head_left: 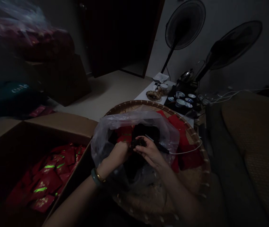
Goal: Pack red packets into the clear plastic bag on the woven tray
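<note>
Brown cardboard is forming the largest item, an open box (61, 123) at the left, in which red packets (48, 181) with bright green marks are lying heaped. Beside it, a round woven tray (206, 178) is occupying the centre. On the tray, a translucent plastic bag (101, 134) is standing open, with red material (123, 130) showing inside; flat red pieces (183, 135) are lying on the tray to its right. Over the bag's mouth, the two hands are meeting: the fingers of the right hand (150, 152) are curving around a dark clump, gripping it, while those of the left hand (120, 151) are curling in against its side; whether they are grasping it cannot be told. A black-handled tool (162, 148) with a white cord (186, 153) is resting just beside the right hand. A green bangle (95, 177) and a thinner gold bangle (100, 176) are encircling the left wrist. The dark clump (138, 143), poorly lit, is sitting between the hands.
</note>
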{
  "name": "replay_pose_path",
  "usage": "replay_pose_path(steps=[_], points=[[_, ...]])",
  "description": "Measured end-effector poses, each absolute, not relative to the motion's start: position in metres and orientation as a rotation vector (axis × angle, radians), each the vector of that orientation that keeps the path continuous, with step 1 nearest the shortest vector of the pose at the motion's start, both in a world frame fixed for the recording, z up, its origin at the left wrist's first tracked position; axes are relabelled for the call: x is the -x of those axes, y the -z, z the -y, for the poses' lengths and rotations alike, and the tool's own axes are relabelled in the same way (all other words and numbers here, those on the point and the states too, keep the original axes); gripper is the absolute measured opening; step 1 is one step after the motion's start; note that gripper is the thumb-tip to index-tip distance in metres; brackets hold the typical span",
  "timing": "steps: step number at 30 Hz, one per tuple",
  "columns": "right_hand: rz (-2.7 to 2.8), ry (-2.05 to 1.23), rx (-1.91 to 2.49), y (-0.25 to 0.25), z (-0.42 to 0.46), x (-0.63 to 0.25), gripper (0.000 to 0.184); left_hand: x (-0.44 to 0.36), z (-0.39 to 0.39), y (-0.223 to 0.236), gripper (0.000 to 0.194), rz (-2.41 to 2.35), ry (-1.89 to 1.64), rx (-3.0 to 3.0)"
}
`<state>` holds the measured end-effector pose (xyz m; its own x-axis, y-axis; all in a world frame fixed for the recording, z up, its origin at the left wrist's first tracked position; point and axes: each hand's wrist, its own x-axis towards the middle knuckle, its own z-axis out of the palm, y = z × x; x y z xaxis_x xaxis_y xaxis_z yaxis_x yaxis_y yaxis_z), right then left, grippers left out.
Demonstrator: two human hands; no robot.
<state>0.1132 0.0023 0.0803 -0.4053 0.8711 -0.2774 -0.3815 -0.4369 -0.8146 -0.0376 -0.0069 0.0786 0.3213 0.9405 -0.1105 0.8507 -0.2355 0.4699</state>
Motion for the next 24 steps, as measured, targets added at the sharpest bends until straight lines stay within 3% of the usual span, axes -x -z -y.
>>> replay_pose_path(steps=[8, 17, 24], points=[[0.894, -1.871, 0.969, -0.063, -0.004, -0.115, 0.037, 0.04, 0.006, -0.066, 0.016, -1.696, -0.369, -2.069], [1.402, -1.45, 1.165, -0.043, -0.009, -0.123, 0.031, 0.043, 0.002, -0.068, 0.026, -1.644, -0.447, -2.056], [1.261, -1.527, 1.187, -0.032, -0.01, -0.13, 0.035, 0.04, -0.003, -0.053, 0.027, -1.683, -0.437, -1.995]])
